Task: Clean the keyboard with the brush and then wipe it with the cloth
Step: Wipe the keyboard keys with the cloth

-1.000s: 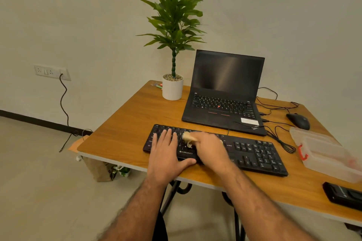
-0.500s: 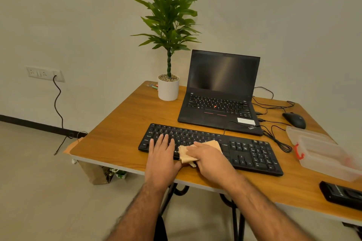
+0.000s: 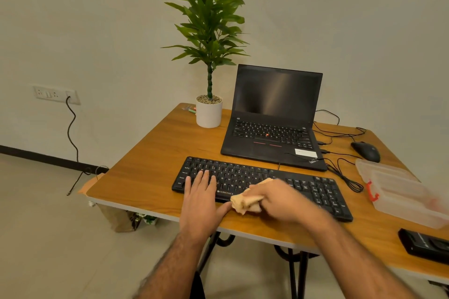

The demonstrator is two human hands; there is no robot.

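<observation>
wooden table (image 3: 150, 177) by a pale wall: the left hand (image 3: 200, 198) lay flat, fingers straight, steadying the black keyboard (image 3: 303, 183) while the right hand (image 3: 279, 200) gripped a bunched cloth (image 3: 244, 202) at its near edge. wiping seemed underway; the right-hand keys likely came next.

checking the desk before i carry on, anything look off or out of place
Nothing stands out. The keyboard lies flat, the left hand rests on it, and the right hand grips the cloth at its front edge.

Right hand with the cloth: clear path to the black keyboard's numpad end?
Probably yes. The right hand grips the tan cloth at mid black keyboard; nothing lies on the keys toward its right end.
</observation>
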